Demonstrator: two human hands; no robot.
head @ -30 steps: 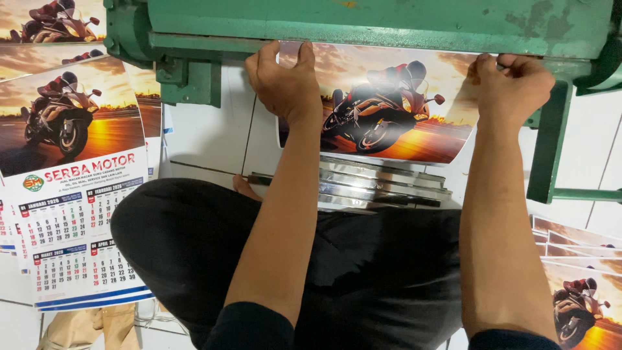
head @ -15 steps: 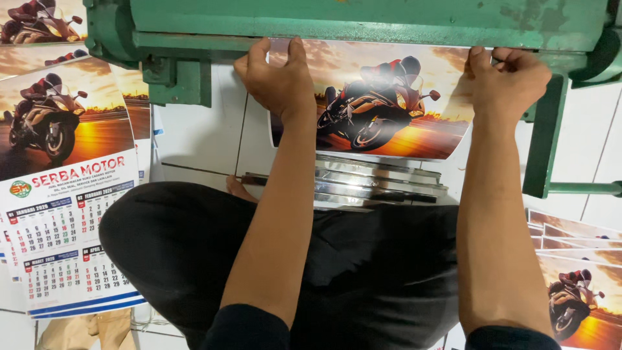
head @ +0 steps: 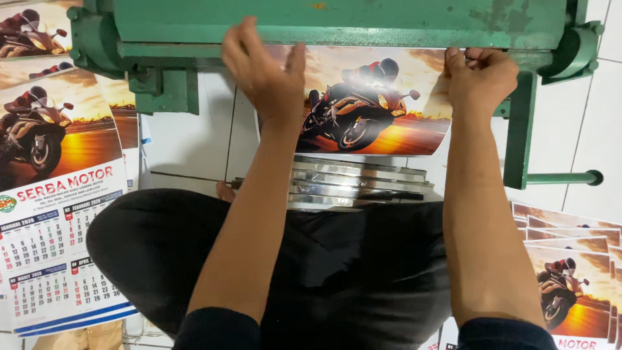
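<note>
White floor tiles (head: 194, 139), green press (head: 337, 23) hiding motorcycle print (head: 376, 104) top edge

Stacked calendars (head: 58, 194), metal strips (head: 356, 188)

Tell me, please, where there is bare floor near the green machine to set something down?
Bare white tile shows between the calendar pile on the left and the poster under the green machine. More tile lies right of the machine's leg, above the prints. Crowded: the metal strips by the knees, both paper piles.
</note>
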